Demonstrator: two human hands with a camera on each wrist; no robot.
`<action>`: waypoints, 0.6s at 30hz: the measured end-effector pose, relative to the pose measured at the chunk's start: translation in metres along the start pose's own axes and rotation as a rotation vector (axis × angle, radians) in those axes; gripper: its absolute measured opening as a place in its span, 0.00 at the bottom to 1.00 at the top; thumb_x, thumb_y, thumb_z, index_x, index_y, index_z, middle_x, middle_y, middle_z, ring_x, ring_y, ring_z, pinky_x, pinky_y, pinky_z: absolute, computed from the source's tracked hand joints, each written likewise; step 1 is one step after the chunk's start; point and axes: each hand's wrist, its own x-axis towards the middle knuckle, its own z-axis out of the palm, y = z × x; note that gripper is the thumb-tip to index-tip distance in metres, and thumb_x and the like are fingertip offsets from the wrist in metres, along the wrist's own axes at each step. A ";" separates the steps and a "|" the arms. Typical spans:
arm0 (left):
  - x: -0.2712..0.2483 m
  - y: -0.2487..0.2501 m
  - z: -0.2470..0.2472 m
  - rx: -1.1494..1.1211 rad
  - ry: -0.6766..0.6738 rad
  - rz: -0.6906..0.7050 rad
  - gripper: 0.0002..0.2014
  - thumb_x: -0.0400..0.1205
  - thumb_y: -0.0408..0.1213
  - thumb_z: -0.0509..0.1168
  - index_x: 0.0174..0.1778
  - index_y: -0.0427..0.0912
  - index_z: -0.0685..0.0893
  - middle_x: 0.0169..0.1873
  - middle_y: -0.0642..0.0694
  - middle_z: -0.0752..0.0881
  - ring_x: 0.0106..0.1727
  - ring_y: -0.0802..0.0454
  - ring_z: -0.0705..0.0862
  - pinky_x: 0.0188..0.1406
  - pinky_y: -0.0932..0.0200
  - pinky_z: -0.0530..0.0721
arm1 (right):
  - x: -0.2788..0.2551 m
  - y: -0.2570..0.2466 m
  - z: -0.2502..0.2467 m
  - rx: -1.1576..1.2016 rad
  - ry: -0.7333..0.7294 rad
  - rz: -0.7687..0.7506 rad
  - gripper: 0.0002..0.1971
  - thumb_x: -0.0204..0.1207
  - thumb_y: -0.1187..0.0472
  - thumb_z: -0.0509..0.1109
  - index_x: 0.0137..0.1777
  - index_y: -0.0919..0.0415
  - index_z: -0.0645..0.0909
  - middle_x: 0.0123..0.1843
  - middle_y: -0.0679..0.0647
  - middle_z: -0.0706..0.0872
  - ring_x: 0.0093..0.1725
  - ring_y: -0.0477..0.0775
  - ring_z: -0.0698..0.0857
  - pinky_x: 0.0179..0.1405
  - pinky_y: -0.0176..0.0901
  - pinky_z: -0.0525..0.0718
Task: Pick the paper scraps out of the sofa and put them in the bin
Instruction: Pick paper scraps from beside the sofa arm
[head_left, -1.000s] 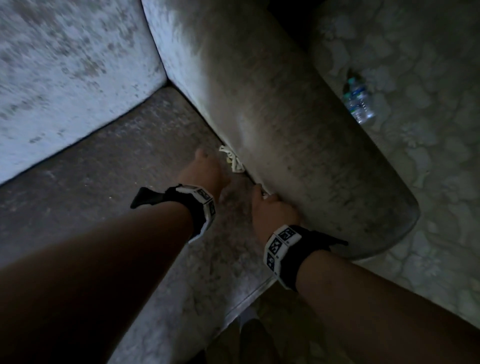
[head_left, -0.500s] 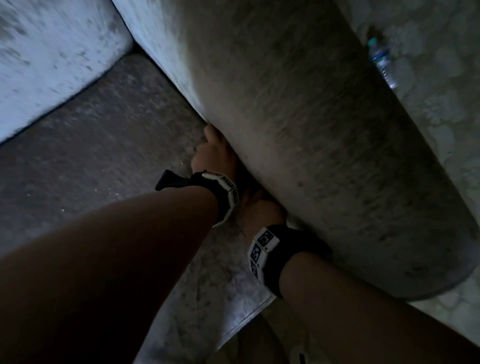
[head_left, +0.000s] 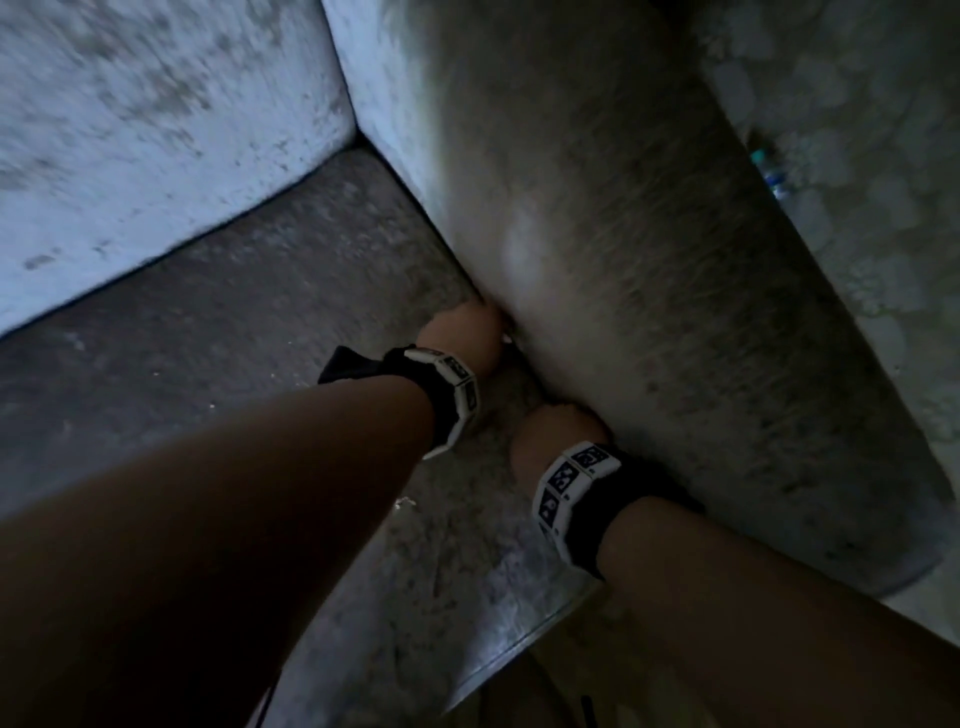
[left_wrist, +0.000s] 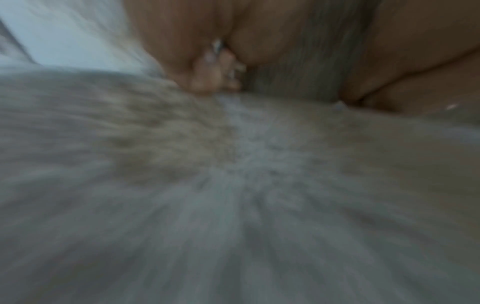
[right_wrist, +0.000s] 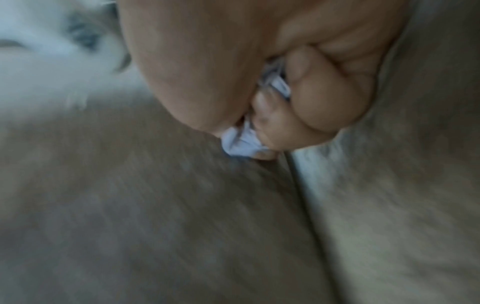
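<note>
Both hands are at the crack between the grey sofa seat (head_left: 260, 338) and the armrest (head_left: 649, 286). My left hand (head_left: 462, 338) is pressed against the armrest. In the blurred left wrist view its curled fingers (left_wrist: 207, 74) pinch a small white paper scrap (left_wrist: 217, 46), and a sliver of that scrap (head_left: 506, 340) shows beside the hand. My right hand (head_left: 556, 436) sits just nearer me, closed in a fist (right_wrist: 319, 98) round crumpled white paper scraps (right_wrist: 240, 142). The bin is in none of the views.
The pale sofa backrest (head_left: 156, 130) rises at the upper left. A plastic water bottle (head_left: 774, 176) lies on the patterned floor (head_left: 857, 104) beyond the armrest. A tiny white speck (head_left: 405, 503) lies on the seat near the front edge.
Both hands have pushed in against the armrest. The white scrap that lay in the crack by my left hand is now almost hidden by that hand. The head camera has shifted.
</note>
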 end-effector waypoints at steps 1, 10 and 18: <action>-0.008 -0.004 -0.002 -0.003 -0.015 0.014 0.16 0.84 0.40 0.58 0.66 0.38 0.79 0.64 0.35 0.82 0.63 0.36 0.83 0.58 0.47 0.81 | -0.003 0.000 -0.001 0.003 -0.024 -0.028 0.15 0.83 0.64 0.57 0.58 0.64 0.85 0.61 0.60 0.86 0.61 0.60 0.85 0.56 0.48 0.82; -0.127 -0.052 -0.048 -0.119 0.005 -0.094 0.17 0.86 0.39 0.58 0.61 0.30 0.82 0.60 0.32 0.84 0.64 0.37 0.82 0.61 0.52 0.77 | -0.055 -0.056 -0.081 -0.202 0.092 -0.208 0.17 0.84 0.63 0.55 0.64 0.65 0.82 0.66 0.62 0.83 0.66 0.64 0.82 0.65 0.54 0.79; -0.227 -0.110 -0.055 -0.089 0.231 -0.277 0.27 0.89 0.48 0.43 0.46 0.37 0.85 0.51 0.35 0.87 0.55 0.37 0.85 0.53 0.52 0.78 | -0.078 -0.120 -0.102 0.020 0.188 -0.231 0.18 0.84 0.64 0.57 0.73 0.62 0.74 0.72 0.62 0.78 0.70 0.64 0.79 0.67 0.54 0.79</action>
